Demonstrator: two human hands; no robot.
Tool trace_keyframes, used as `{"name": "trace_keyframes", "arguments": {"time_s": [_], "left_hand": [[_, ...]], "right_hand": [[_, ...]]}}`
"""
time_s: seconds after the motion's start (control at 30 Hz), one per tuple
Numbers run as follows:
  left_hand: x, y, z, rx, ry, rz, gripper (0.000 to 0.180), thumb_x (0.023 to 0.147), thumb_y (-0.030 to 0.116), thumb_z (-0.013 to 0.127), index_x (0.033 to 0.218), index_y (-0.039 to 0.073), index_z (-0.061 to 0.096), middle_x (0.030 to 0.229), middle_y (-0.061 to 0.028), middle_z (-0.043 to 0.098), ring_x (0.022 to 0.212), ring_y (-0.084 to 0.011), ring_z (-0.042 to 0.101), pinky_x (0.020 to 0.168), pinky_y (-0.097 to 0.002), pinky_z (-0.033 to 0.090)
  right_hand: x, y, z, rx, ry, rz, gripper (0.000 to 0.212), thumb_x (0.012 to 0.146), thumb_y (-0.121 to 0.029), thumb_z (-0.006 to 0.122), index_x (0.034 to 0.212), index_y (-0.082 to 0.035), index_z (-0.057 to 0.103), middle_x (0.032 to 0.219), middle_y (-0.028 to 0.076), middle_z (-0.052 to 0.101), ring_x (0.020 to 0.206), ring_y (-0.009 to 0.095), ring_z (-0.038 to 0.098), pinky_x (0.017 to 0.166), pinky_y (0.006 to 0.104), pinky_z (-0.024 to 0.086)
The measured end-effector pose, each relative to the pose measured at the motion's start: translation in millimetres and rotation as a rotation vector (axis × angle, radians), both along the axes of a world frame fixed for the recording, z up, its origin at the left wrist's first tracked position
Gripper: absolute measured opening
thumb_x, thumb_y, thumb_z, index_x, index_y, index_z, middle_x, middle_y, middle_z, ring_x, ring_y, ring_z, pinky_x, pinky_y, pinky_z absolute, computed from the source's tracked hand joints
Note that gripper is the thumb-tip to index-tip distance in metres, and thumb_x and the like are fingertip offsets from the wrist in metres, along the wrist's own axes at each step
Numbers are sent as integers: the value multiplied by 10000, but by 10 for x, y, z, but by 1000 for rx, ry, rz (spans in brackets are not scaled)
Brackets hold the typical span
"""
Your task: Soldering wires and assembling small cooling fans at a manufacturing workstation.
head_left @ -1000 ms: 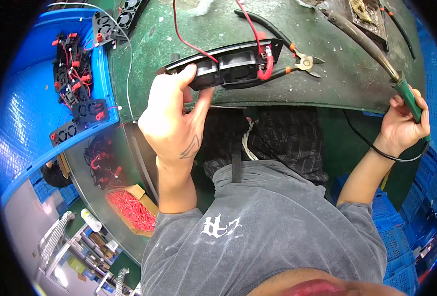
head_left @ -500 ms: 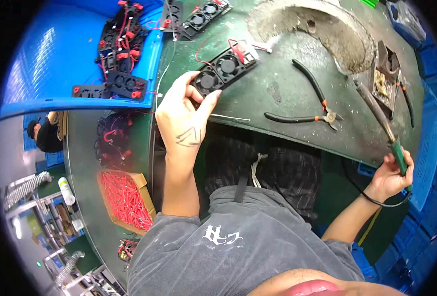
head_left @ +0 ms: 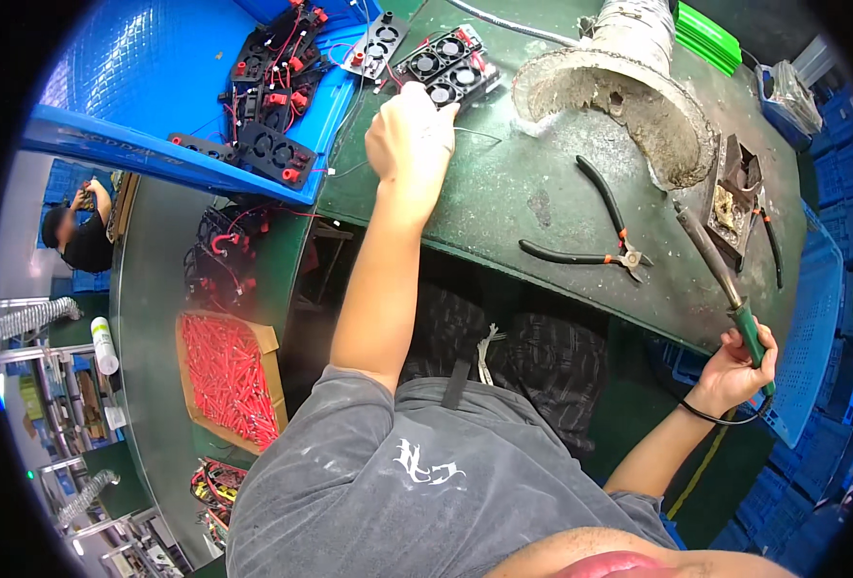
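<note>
My left hand reaches over the green table, its fingers closed on the near end of a black twin-fan panel. That panel lies against another twin-fan panel, and the fingertips are partly hidden. A further fan panel is to the left of them, by the blue bin. At the right, my right hand grips the green handle of a soldering iron. The iron's metal barrel points up and left, toward a small metal holder with yellowish residue.
Diagonal cutters with black handles lie mid-table. Beyond them stands a crusted fume hood. A blue bin with several fan panels is at the left, above a carton of red parts. Another person is far left.
My left hand has carried the fan panel away from me, up beside the other panel at the back. My right hand, still holding the soldering iron, has shifted slightly left and toward me.
</note>
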State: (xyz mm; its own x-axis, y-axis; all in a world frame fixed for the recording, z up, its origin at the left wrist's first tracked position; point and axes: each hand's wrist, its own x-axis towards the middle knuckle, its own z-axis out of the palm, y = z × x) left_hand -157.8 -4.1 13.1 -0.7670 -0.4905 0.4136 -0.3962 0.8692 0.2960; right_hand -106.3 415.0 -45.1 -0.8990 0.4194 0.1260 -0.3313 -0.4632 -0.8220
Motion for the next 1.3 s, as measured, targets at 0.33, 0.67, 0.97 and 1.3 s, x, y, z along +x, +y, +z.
{"name": "trace_keyframes", "arguments": {"time_s": [0.33,0.67,0.97,1.3], "left_hand": [[161,1,-81,49,63,-34,509,796,177,483,1261,-13,399,849,-227,626,738,-389,616,673,-450,490],[1161,5,-79,99,205,-594,193,777,64,577,969,50,602,874,-105,578,805,-289,576,693,-367,481],[1021,-758,297,-487,-37,-246,142,735,62,540,847,41,623,888,-133,574,873,-300,538,713,-393,482],[595,-1262,280,-600,-820,36,233,801,216,546,967,122,681,1005,-49,633,1032,-217,501,791,-350,398]], "right_hand": [[-37,-17,22,-22,-74,9,273,833,-213,464,870,5,623,862,138,642,596,205,602,550,278,474],[-14,120,-69,13,-34,-26,372,867,-298,442,908,28,615,797,156,633,649,210,599,595,267,501],[-34,88,-50,15,-42,-40,360,860,-300,461,906,24,612,783,158,623,656,210,589,607,275,488],[-20,103,-74,-24,-28,-30,351,860,-283,452,907,30,606,780,160,616,664,219,578,615,279,468]]}}
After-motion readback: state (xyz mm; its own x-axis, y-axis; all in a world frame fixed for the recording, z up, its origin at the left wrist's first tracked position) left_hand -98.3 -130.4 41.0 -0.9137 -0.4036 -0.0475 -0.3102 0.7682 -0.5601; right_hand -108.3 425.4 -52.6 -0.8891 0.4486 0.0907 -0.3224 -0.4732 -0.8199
